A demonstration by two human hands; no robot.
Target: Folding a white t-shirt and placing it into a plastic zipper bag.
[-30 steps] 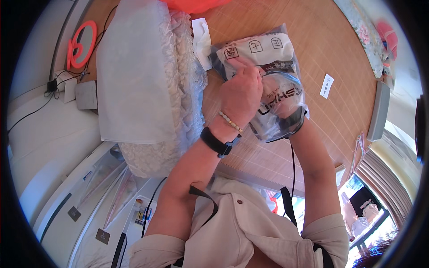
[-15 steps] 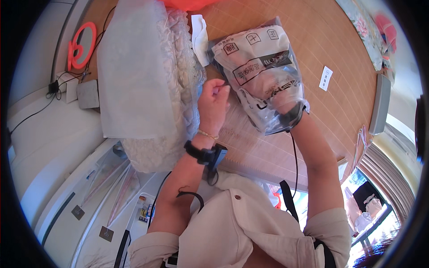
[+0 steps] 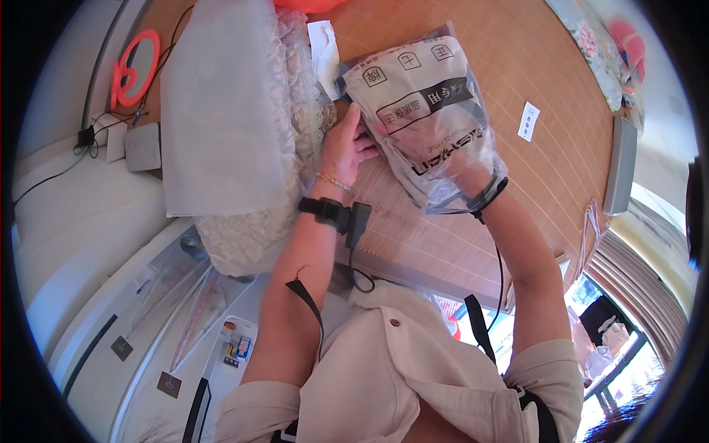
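**The right hand (image 3: 469, 177) is inside the clear bag (image 3: 428, 118)**

The clear bag lies on the wooden table (image 3: 402, 240), to the right of the white fabric (image 3: 225, 118). The right hand's fingers are behind plastic; whether they grasp something, I cannot tell. The left hand (image 3: 346, 151) has its fingers relaxed and apart, at the bag's left edge. It is better to steady this edge lightly, so the plastic does not slide.

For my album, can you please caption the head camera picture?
Right hand inside a printed plastic bag, left hand open beside it, near white ruffled fabric.
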